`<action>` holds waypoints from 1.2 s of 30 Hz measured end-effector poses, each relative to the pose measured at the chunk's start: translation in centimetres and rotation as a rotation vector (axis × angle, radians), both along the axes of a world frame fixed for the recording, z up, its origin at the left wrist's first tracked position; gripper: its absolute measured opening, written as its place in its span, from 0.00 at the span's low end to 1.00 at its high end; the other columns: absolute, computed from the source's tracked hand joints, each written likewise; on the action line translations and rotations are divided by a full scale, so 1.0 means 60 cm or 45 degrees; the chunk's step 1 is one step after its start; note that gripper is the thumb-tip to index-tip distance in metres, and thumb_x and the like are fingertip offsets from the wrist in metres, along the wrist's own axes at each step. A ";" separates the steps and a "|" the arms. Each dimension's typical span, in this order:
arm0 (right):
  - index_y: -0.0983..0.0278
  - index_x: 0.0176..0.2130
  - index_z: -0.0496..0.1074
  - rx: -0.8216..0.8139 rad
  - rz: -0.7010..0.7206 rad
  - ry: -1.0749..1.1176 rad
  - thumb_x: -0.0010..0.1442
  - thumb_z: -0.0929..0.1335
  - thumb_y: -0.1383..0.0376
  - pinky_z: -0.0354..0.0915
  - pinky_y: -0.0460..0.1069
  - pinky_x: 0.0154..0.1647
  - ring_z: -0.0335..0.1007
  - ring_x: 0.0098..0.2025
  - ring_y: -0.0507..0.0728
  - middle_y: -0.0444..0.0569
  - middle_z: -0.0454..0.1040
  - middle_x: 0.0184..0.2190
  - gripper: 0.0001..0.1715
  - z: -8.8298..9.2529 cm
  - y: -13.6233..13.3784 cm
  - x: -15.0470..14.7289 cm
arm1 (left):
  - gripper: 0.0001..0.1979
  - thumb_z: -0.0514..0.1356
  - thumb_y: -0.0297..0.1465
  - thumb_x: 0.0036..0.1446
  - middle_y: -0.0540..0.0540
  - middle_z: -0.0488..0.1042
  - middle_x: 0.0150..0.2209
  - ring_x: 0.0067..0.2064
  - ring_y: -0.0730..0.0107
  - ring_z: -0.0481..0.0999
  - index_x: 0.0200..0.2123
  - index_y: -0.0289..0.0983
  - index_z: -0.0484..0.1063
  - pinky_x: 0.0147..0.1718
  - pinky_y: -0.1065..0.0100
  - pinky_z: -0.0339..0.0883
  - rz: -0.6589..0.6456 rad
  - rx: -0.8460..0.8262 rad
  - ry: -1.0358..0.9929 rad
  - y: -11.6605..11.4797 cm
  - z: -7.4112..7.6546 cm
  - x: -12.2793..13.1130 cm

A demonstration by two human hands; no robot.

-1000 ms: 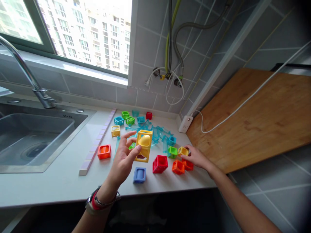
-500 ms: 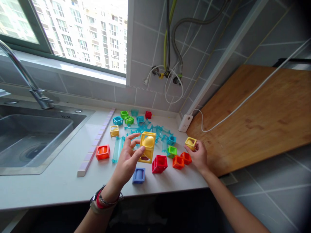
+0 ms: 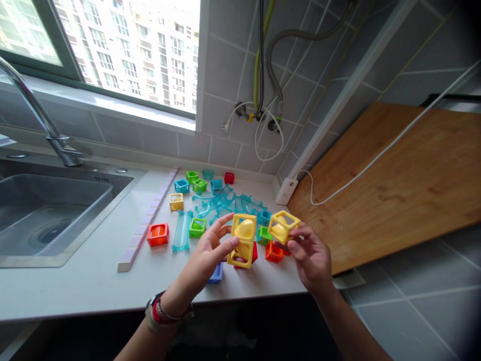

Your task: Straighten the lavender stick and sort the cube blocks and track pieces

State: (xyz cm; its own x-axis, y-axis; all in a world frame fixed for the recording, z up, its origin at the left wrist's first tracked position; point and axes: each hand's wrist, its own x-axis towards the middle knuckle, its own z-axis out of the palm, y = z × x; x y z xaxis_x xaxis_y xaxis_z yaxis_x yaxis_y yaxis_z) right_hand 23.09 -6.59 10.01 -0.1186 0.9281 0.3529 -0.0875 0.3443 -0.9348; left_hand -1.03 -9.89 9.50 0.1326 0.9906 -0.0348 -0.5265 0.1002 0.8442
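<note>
Between the fingers and thumb of my left hand (image 3: pixel 210 253) is a pair of joined yellow cube blocks (image 3: pixel 242 241), one above the other, held up over the counter. My right hand (image 3: pixel 312 253) pinches a single yellow cube block (image 3: pixel 282 226), tilted, just right of the pair with a small gap. Behind and below them, a red block (image 3: pixel 254 252) is mostly hidden by the pair. An orange block (image 3: pixel 274 251) sits under the single cube, and a blue block (image 3: pixel 215 274) is partly covered by my left hand. A green block (image 3: pixel 197 227) lies behind my left hand.
Clear teal track pieces (image 3: pixel 216 200) lie in a heap at the back, among several coloured blocks. A long pale purple strip (image 3: pixel 145 228) runs beside the sink (image 3: pixel 67 250). A wooden board (image 3: pixel 394 175) leans at the right, near a white power strip (image 3: pixel 286 191).
My right hand has lifted the single yellow cube and brought it left, close to the pair. My left hand has moved slightly right and down with the pair, uncovering the green block behind it.
</note>
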 end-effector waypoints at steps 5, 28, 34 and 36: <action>0.57 0.37 0.62 0.058 0.114 0.066 0.53 0.80 0.57 0.75 0.46 0.34 0.71 0.35 0.52 0.43 0.65 0.38 0.25 0.026 -0.018 -0.015 | 0.26 0.69 0.39 0.57 0.39 0.75 0.53 0.46 0.54 0.80 0.57 0.39 0.72 0.38 0.63 0.77 -0.176 -0.030 -0.108 -0.006 0.002 0.006; 0.54 0.56 0.70 0.276 0.402 -0.408 0.58 0.74 0.61 0.67 0.49 0.33 0.64 0.38 0.57 0.49 0.63 0.42 0.27 0.050 -0.025 -0.002 | 0.25 0.69 0.43 0.57 0.43 0.79 0.40 0.36 0.64 0.80 0.51 0.39 0.65 0.30 0.72 0.69 -0.339 0.025 -0.021 -0.019 -0.002 0.013; 0.54 0.54 0.72 0.245 0.458 -0.404 0.55 0.75 0.57 0.69 0.51 0.36 0.67 0.43 0.60 0.52 0.62 0.47 0.28 0.049 -0.022 0.003 | 0.24 0.68 0.42 0.57 0.45 0.78 0.36 0.35 0.64 0.79 0.51 0.39 0.66 0.33 0.69 0.71 -0.356 0.061 -0.037 -0.020 -0.001 0.015; 0.53 0.55 0.72 0.246 0.480 -0.420 0.55 0.76 0.57 0.71 0.52 0.39 0.67 0.48 0.63 0.53 0.63 0.49 0.28 0.049 -0.020 0.005 | 0.23 0.68 0.42 0.57 0.46 0.78 0.35 0.34 0.64 0.79 0.50 0.39 0.66 0.32 0.68 0.71 -0.360 0.070 -0.028 -0.021 0.002 0.016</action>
State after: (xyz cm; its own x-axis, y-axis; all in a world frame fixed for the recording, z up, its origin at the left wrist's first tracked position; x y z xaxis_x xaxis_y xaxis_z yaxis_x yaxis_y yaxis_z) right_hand 23.37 -7.82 12.97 -0.5643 0.7216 0.4010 0.0492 0.5143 -0.8562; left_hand -0.07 -11.15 9.60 0.4041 0.9144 0.0241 -0.5027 0.2000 0.8410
